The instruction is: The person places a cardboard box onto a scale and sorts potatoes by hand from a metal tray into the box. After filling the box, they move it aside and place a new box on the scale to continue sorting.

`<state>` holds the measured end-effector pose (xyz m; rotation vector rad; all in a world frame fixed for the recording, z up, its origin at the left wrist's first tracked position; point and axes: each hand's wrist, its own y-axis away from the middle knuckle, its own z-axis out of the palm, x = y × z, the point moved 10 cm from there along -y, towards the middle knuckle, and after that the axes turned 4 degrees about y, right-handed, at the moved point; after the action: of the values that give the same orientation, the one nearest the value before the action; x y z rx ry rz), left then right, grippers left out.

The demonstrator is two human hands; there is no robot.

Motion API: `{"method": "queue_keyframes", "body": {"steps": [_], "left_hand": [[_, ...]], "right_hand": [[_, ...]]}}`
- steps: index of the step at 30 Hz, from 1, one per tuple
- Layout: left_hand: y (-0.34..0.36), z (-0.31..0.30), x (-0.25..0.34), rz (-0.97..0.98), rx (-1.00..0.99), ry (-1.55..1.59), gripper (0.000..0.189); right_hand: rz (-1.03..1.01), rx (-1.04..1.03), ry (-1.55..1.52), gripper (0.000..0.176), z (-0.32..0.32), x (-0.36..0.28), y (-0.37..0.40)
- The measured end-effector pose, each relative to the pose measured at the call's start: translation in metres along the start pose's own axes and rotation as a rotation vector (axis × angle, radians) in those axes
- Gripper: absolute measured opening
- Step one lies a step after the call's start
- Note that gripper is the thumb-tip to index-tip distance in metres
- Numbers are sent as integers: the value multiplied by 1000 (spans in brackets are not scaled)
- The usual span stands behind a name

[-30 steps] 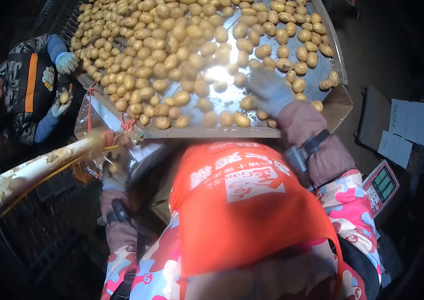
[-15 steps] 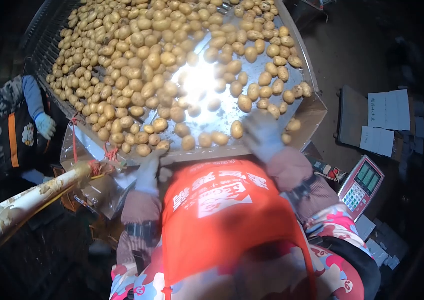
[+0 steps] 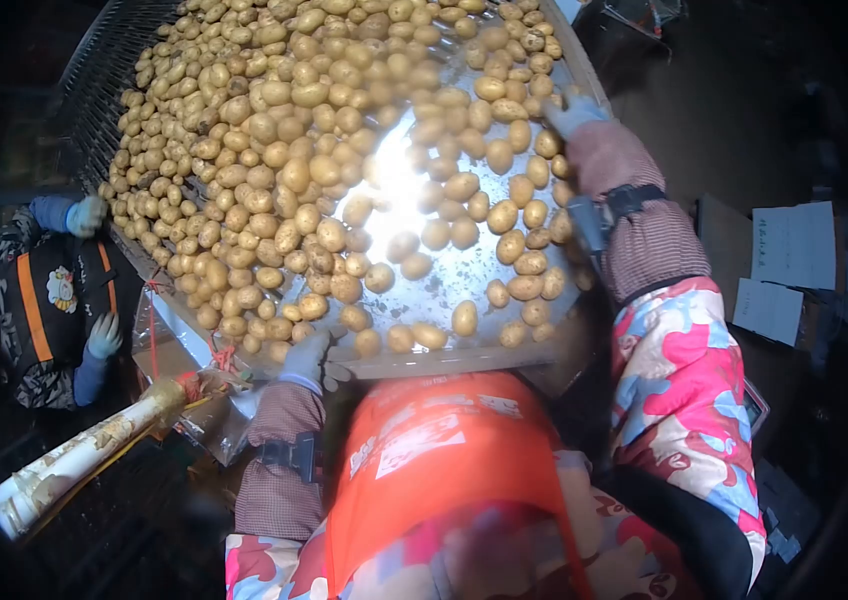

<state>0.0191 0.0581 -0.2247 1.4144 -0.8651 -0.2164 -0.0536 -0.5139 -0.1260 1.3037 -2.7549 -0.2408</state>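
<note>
Head view: potatoes [image 3: 294, 172] could roll over the near rim [image 3: 444, 360] of the desk [image 3: 429, 293] — a hard sweep might cause it. Some lie just beside the fingers of the right hand [image 3: 576, 114], others near the left hand [image 3: 305, 359] — whether either's fingers are apart or together, I cannot tell.

Before us, potatoes [image 3: 254, 150] lie on the desk [image 3: 434, 300], heaped thickest toward its left and far side. Our left grip [image 3: 306, 360] is at its near edge, our right grip [image 3: 576, 115] by its right edge. Left of us slants a pole [image 3: 94, 458], a co-worker [image 3: 54, 300] beyond it; paper sheets [image 3: 792, 245] lie at right.
</note>
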Motion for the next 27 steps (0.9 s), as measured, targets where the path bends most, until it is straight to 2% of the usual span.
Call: {"method": "queue_keyframes", "body": {"steps": [1,3,5,6,8,10,12,15,17,19,20,22,24,25,27], "left_hand": [[1,2,0,-15,6,-7,53],[4,-3,-1,-8,27,10,53],[1,-3,-3,-13,27,5,53],[-5,-6,-7,-10,10,9,53],[-8,-4,-6,-22,10,20,53],[-5,-5,-7,-4,-15,40,53],[-8,-5,-10,0,-23,75,52],[-12,-10,-15,16,-5,115,52],[-12,-10,-16,-5,9,122,51],[-15,-5,-10,-16,-5,112,52],[-16,-7,-11,-8,-4,110,52],[-14,-13,-18,-17,15,103,53],[-16,-12,-18,-29,27,85,53],[-13,-12,-17,-21,49,100,53],[-8,-11,-12,-6,82,121,52]], "right_hand": [[27,-87,52,70,-4,-27,0],[62,190,88,70,10,-63,-7],[-12,242,-26,66,35,-88,-1],[-31,24,-72,63,44,-100,15],[-149,-19,-80,54,33,-121,68],[-153,37,-290,47,71,-119,116],[-187,127,-256,36,64,-107,168],[-176,12,-283,28,70,-70,202],[-18,-25,-258,24,80,-11,183],[142,355,-334,27,49,47,140],[191,240,-348,33,40,62,109],[95,357,-188,46,20,63,59],[343,31,-403,58,32,41,32],[149,-60,-146,63,27,-7,28],[-36,14,-70,68,50,-82,42]]}}
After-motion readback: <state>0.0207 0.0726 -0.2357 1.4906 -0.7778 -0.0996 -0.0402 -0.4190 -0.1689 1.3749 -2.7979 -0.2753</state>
